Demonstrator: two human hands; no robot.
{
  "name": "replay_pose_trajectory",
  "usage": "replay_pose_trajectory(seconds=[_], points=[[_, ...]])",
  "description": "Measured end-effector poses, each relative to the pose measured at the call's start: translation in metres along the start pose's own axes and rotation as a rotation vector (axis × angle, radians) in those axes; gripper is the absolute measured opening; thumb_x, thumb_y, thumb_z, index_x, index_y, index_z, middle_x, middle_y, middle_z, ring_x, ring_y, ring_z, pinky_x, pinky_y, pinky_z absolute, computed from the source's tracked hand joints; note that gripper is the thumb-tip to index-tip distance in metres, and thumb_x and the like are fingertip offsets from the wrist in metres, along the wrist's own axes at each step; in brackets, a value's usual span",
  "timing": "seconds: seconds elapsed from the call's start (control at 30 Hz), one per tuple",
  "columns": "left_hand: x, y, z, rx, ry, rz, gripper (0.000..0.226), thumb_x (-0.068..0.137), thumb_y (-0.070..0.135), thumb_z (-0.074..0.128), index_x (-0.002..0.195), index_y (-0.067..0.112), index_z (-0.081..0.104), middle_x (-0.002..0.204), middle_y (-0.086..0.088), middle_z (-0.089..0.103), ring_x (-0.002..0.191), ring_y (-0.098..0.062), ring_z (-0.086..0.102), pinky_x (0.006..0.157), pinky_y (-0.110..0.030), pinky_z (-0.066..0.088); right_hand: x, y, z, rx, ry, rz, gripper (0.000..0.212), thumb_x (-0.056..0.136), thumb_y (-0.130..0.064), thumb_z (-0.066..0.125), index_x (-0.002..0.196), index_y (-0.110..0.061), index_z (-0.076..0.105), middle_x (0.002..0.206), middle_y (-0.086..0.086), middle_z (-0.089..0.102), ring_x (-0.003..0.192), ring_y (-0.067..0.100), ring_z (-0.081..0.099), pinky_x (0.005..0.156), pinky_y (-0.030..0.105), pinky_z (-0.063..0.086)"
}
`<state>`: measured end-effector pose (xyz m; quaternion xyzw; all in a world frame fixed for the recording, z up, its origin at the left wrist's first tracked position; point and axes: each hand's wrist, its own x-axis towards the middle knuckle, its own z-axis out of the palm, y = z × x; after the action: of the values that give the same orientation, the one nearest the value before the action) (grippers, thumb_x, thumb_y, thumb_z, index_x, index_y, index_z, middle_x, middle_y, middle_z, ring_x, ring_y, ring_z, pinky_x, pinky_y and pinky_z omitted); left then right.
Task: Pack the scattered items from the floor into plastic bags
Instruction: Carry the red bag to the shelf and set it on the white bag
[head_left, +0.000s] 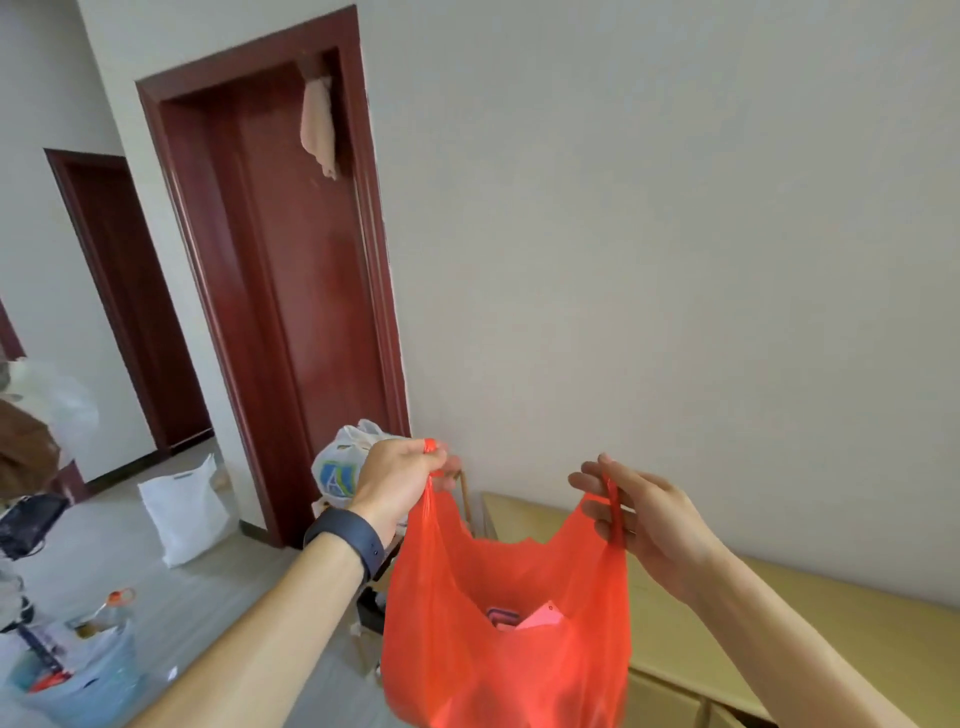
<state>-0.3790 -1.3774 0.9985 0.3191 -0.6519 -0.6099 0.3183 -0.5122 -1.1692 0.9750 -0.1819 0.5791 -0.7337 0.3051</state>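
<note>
Closest of all, a red plastic bag hangs in the bottom middle of the frame. Its mouth is spread wide between two raised hands, and low inside it lie a pink card and a dark-rimmed item too small to identify. At the far lower left, a clear bluish bag sits on the floor with mixed objects in it, and a bottle with an orange cap stands at its upper edge. Further up and to the right, a white bag stands upright on the floor in front of two dark red doors. A pink cloth hangs from the top of the nearer door. At the foot of that door, a white bag with a blue print is partly hidden behind the left hand, which has a dark wristband on its wrist. The left hand's fingers are curled tight round the bag's left handle, which is bunched in the fist. In the right middle of the frame, the right hand holds the other handle. Its thumb and forefinger pinch the strap at the top, and the remaining fingers are loosely bent along it. Below that hand, a pale wooden surface runs along the plain wall to the lower right corner.
</note>
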Motion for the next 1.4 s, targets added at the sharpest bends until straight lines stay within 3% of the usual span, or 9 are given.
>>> replay_pose_trajectory(seconds=[0.07,0.17,0.27,0.33,0.6,0.7,0.93,1.13,1.4], points=[[0.027,-0.006,-0.009,-0.037,0.053,-0.017,0.010,0.090,0.003,0.064,0.080,0.007,0.064,0.062,0.000,0.072,0.057,-0.019,0.070,0.065,-0.035,0.056,0.019,0.006,0.021,0.007,-0.019,0.004,0.033,0.099,-0.030,0.057,0.114,-0.002,0.066,0.095,0.004,0.073,0.076,0.019,0.056,0.069,0.031,0.040],[0.062,-0.010,-0.023,-0.001,0.012,-0.072,0.006,0.091,0.004,0.061,0.090,0.003,0.067,0.070,-0.002,0.075,0.057,-0.020,0.068,0.072,-0.039,0.057,0.049,0.015,0.049,0.010,-0.027,0.017,0.030,0.099,-0.028,0.057,0.113,-0.002,0.066,0.097,0.006,0.075,0.070,0.015,0.061,0.067,0.030,0.044],[0.109,-0.016,-0.045,0.011,0.009,-0.086,0.015,0.091,0.007,0.063,0.102,-0.002,0.063,0.076,-0.006,0.076,0.056,-0.019,0.069,0.063,-0.033,0.056,0.087,0.021,0.071,0.018,-0.051,0.003,0.029,0.098,-0.026,0.058,0.113,-0.002,0.065,0.100,0.008,0.075,0.072,0.016,0.062,0.070,0.032,0.044],[0.144,-0.017,-0.059,0.049,0.000,-0.077,0.020,0.090,0.012,0.064,0.106,-0.001,0.066,0.080,-0.006,0.076,0.060,-0.020,0.068,0.066,-0.034,0.054,0.116,0.021,0.086,0.006,-0.059,-0.024,0.028,0.098,-0.025,0.058,0.113,-0.002,0.065,0.101,0.008,0.075,0.073,0.017,0.062,0.073,0.033,0.043],[0.264,0.025,-0.087,0.122,-0.075,0.040,0.015,0.088,0.013,0.065,0.091,0.001,0.073,0.086,-0.011,0.076,0.051,-0.016,0.050,0.059,-0.031,0.035,0.233,-0.004,0.164,-0.051,-0.044,-0.181,0.022,0.098,-0.017,0.057,0.112,-0.003,0.067,0.098,0.009,0.076,0.068,0.016,0.064,0.068,0.031,0.044],[0.309,0.047,-0.104,0.074,-0.068,0.065,0.013,0.086,0.016,0.067,0.084,0.006,0.075,0.093,-0.014,0.075,0.062,-0.020,0.055,0.065,-0.033,0.041,0.278,-0.020,0.201,-0.049,-0.050,-0.241,0.023,0.096,-0.019,0.060,0.111,-0.005,0.068,0.098,0.007,0.076,0.068,0.015,0.065,0.067,0.029,0.045],[0.446,0.084,-0.122,-0.107,-0.086,0.096,0.005,0.089,0.017,0.065,0.091,0.013,0.068,0.096,-0.005,0.076,0.070,-0.015,0.064,0.083,-0.040,0.054,0.414,-0.058,0.275,-0.016,0.064,-0.300,0.015,0.092,-0.013,0.062,0.102,-0.004,0.068,0.090,0.004,0.076,0.068,0.015,0.066,0.058,0.026,0.044],[0.569,0.100,-0.138,-0.167,-0.179,0.115,0.013,0.087,0.015,0.065,0.098,0.009,0.069,0.093,-0.006,0.074,0.062,-0.013,0.061,0.072,-0.034,0.051,0.524,-0.072,0.322,-0.079,0.227,-0.329,0.016,0.090,-0.014,0.062,0.101,-0.005,0.068,0.081,0.001,0.074,0.062,0.013,0.063,0.056,0.026,0.043],[0.706,0.085,-0.183,-0.193,-0.266,0.101,0.019,0.086,0.017,0.067,0.103,0.008,0.068,0.086,-0.003,0.076,0.054,-0.010,0.059,0.063,-0.028,0.052,0.603,-0.055,0.373,-0.072,0.356,-0.354,0.015,0.090,-0.016,0.064,0.097,-0.003,0.070,0.081,0.004,0.073,0.062,0.017,0.060,0.059,0.028,0.044]])
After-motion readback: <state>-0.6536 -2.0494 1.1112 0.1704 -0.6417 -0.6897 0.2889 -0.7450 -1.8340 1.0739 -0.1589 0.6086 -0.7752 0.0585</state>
